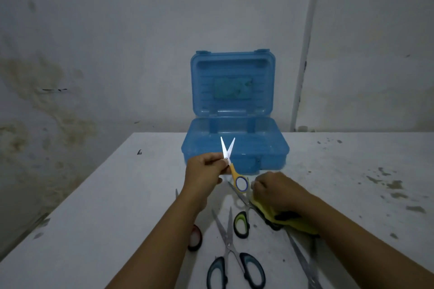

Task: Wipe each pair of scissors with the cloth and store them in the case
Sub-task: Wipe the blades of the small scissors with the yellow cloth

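**Yellow scissors held up before the open case**

Here the left hand point(206, 168) pinches the yellow-handled scissors point(231, 166) at the pivot, long axis nearly upright, blades spread and pointing toward the far edge, handle loop hanging down. Just behind stands the blue case point(234, 148), lid raised, by the table's point(117, 195) far edge. The right hand point(274, 191) grips the yellow cloth point(293, 220) over black-handled scissors point(270, 218). Blue-handled scissors point(232, 256) lie near the front edge.
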